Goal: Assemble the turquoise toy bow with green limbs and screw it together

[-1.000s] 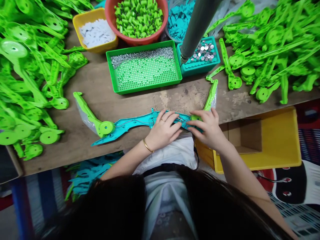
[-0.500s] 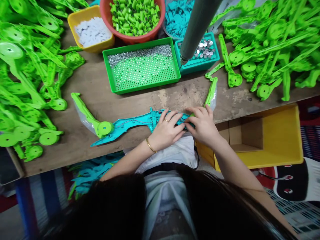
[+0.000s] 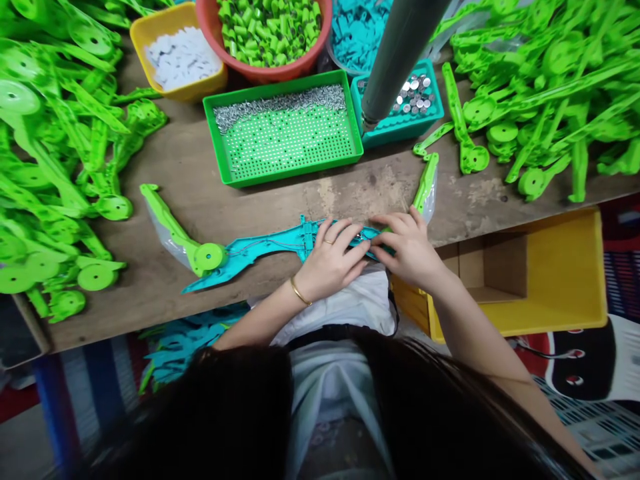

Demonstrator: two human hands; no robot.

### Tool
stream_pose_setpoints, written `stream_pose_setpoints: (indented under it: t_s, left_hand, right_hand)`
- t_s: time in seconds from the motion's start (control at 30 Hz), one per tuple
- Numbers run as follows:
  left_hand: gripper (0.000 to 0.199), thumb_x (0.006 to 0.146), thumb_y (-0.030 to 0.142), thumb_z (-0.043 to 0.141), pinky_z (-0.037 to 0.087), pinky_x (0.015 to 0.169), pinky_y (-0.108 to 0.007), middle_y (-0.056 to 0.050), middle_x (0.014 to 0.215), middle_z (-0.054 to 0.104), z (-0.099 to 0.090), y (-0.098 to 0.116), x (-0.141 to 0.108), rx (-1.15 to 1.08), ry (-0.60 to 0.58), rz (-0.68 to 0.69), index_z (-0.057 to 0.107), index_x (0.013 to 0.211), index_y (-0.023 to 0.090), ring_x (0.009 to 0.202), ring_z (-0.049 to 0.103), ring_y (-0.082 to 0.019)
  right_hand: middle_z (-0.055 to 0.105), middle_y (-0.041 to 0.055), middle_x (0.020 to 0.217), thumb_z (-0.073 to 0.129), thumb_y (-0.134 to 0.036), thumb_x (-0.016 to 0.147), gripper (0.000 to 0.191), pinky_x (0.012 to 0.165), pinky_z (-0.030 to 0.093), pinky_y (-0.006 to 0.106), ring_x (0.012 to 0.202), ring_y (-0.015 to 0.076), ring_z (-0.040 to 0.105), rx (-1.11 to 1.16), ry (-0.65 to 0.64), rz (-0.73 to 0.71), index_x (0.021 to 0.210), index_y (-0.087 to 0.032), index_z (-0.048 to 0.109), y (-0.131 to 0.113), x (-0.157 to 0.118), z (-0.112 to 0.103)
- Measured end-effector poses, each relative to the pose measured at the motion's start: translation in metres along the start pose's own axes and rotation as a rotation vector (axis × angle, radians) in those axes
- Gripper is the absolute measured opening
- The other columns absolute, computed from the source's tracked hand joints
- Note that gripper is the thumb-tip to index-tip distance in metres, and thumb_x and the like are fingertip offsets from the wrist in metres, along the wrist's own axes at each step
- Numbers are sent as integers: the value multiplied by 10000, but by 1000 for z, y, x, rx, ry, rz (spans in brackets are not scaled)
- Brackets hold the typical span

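Note:
A blue plastic part shaped like a toy bow (image 3: 265,241) lies along the table's front edge, its inner ribs and a thin wire facing up. Green limbs, a left one (image 3: 173,230) and a right one (image 3: 426,183), angle away from its ends, each with clear film on it. My left hand (image 3: 336,257) rests over the middle of the bow, fingers bent and closed on it. My right hand (image 3: 407,243) grips the bow's right part with the fingertips close to the left ones. Small parts between the hands are mostly hidden by the fingers.
Behind the bow stand a green basket (image 3: 290,177) of screws, a teal basket (image 3: 400,133) of metal discs, a red bowl (image 3: 265,70) of green pieces and a yellow tub (image 3: 195,90). Green limb piles (image 3: 550,100) flank both sides. A dark pole (image 3: 400,60) hangs over the baskets.
My left fingers have shifted slightly, showing a little more of the bow's inside between the hands. My right hand has hardly moved; the bow stays in place.

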State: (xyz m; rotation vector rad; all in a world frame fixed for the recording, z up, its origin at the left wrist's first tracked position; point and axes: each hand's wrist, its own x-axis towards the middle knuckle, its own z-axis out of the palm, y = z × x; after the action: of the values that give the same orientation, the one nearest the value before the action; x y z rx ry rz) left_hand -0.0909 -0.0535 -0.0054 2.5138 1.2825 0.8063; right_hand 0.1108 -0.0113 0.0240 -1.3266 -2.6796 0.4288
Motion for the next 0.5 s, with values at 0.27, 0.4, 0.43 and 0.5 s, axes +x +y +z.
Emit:
stream_pose_setpoints:
  t_s: [0.27,0.4,0.43,0.5]
  left_hand:
    - [251,915,340,540,321,1111,-582,-129,1305,586,1,3,1,96,-43,-7,675,1053,179,1256,478,-331]
    - [251,922,331,527,320,1107,-589,-125,1294,596,2,3,2,112,-40,-9,674,1052,175,1252,482,-329]
    - [249,925,328,523,319,1108,-588,-124,1287,601,2,2,2,106,-36,-4,675,1046,173,1252,482,-325]
    - [248,929,326,516,316,1112,-582,-121,1279,607,3,0,2,91,-28,6,677,1037,170,1253,480,-319]
  right_hand:
    - [641,58,1209,591,-334,875,148,1139,185,580,1158,251,537,37,28,35,976,-229,615,-2,2,2]
    - [645,62,1207,607,-341,869,133,1131,179,591,1154,269,538,-5,48,47,923,-220,614,-2,4,6]
    - [649,58,1199,609,-335,869,119,1131,182,586,1146,264,544,1,48,44,893,-218,611,-1,3,6]
    - [653,46,1182,606,-320,873,106,1133,191,566,1130,246,556,39,43,28,848,-218,609,0,1,3]
